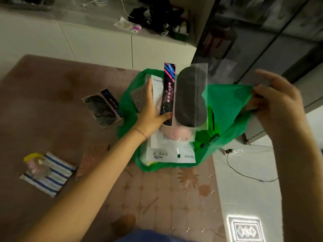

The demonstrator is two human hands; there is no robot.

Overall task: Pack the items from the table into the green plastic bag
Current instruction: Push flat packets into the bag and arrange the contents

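The green plastic bag (225, 102) lies open at the right side of the pink table (52, 81). My right hand (277, 105) pinches the bag's right rim and lifts it. My left hand (150, 112) grips a packet holding a dark grey oval pad (190, 96) with a black, pink and blue label strip (168, 91), over the bag's mouth. Inside the bag lie a white pouch (167, 154) and a pink item (176, 133). On the table lie a similar black packet (103, 107), a striped cloth packet (50, 173), a small jar with a yellow lid (35, 165) and a pink bubble-wrap piece (92, 158).
A white cabinet (87, 41) stands beyond the table, with black clutter (160, 14) and cables on top. To the right is white floor with a thin black cable (244, 172) and dark glass doors (262, 41).
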